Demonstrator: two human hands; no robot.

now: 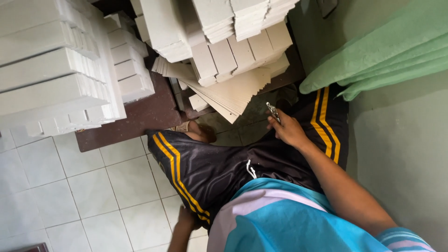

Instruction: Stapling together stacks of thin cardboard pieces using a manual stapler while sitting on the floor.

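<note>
White tiled floor (93, 186) with grey grout fills 7 to 9 o'clock. Dark brown low table (140, 116) sits near centre-left. White box stacks (51, 70) at 10 o'clock, more stacks (224, 32) at 12. Pale green wall (401, 154) at 3 o'clock, green cloth (387, 51) at 2. Soft daylight.

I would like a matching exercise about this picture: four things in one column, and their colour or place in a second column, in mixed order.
Things:
1. small metal tool
2. folded cloth
3. shorts
4. fanned card sheets

Colour or place:
A. green, at the upper right
B. black with yellow stripes
C. held in the right hand
D. beige, under the stacked white boxes

Pairs: 1-C, 2-A, 3-B, 4-D
</note>
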